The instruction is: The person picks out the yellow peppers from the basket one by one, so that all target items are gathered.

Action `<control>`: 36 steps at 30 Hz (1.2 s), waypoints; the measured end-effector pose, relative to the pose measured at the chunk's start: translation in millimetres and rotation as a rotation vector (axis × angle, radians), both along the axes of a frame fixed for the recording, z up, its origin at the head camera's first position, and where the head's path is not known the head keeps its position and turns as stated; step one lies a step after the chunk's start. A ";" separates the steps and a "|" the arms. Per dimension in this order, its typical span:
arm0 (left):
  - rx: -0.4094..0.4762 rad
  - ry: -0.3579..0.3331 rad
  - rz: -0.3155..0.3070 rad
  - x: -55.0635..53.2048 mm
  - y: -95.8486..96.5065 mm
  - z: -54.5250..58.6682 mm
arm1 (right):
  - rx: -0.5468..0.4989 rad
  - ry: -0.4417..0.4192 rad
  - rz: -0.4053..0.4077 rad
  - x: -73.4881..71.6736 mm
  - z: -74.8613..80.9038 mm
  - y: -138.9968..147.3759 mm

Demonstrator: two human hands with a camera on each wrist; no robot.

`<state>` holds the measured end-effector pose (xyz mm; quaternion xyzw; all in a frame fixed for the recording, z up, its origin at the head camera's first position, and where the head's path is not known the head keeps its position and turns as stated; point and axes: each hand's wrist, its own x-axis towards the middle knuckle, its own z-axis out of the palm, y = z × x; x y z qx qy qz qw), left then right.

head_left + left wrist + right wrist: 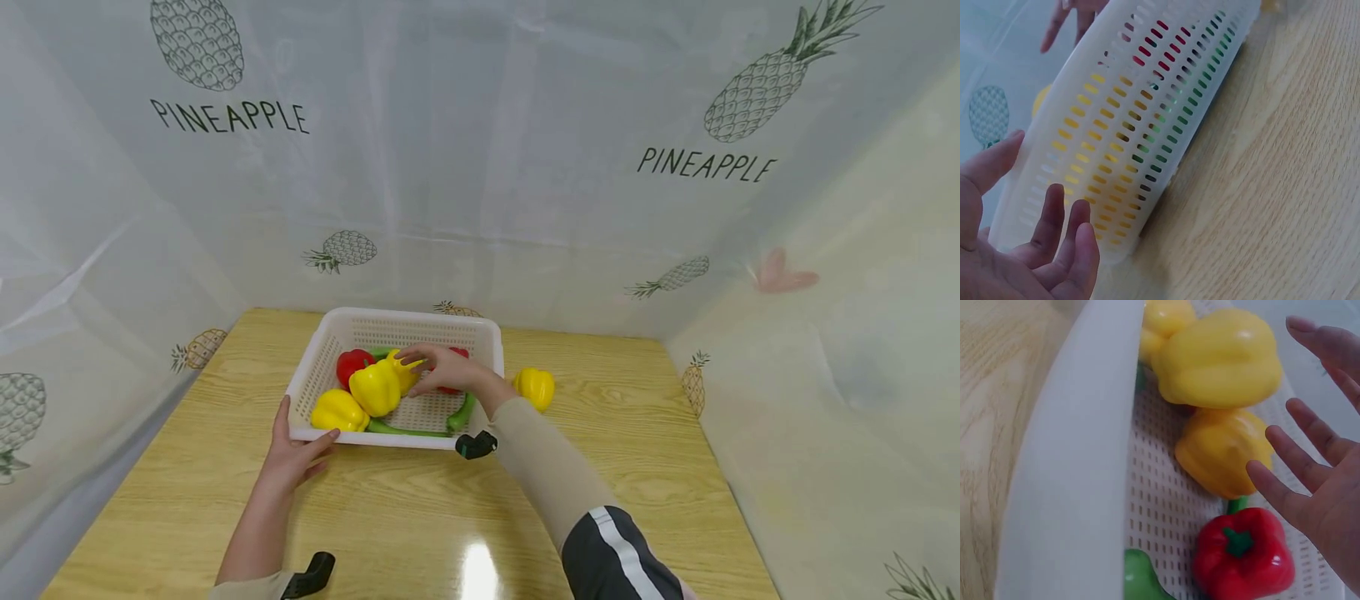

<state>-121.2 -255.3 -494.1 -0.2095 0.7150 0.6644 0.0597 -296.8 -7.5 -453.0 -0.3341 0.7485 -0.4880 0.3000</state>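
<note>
A white plastic basket [405,315] holds yellow bell peppers [375,388], red bell peppers [354,365] and long green peppers [461,414]. My left hand [291,457] is at the basket's front left corner, fingers spread along its outside; the left wrist view shows them loosely bent beside the slotted wall [1116,137]. Over the basket's right half reaches my right hand [447,369], its fingers spread. In the right wrist view those fingers [1297,456] extend beside an orange-yellow bell pepper [1225,450], above a red bell pepper [1244,553], with nothing between them.
Another yellow bell pepper [535,388] lies on the wooden table [615,433], just right of the basket. A pineapple-printed plastic sheet [465,167] hangs behind the table and along both sides. Black wrist mounts [476,445] are on both forearms.
</note>
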 end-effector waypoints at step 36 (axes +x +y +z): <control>0.006 0.037 0.006 3.2 2.9 -5.7 | 0.127 -0.034 -0.016 -2.0 -17.3 -46.9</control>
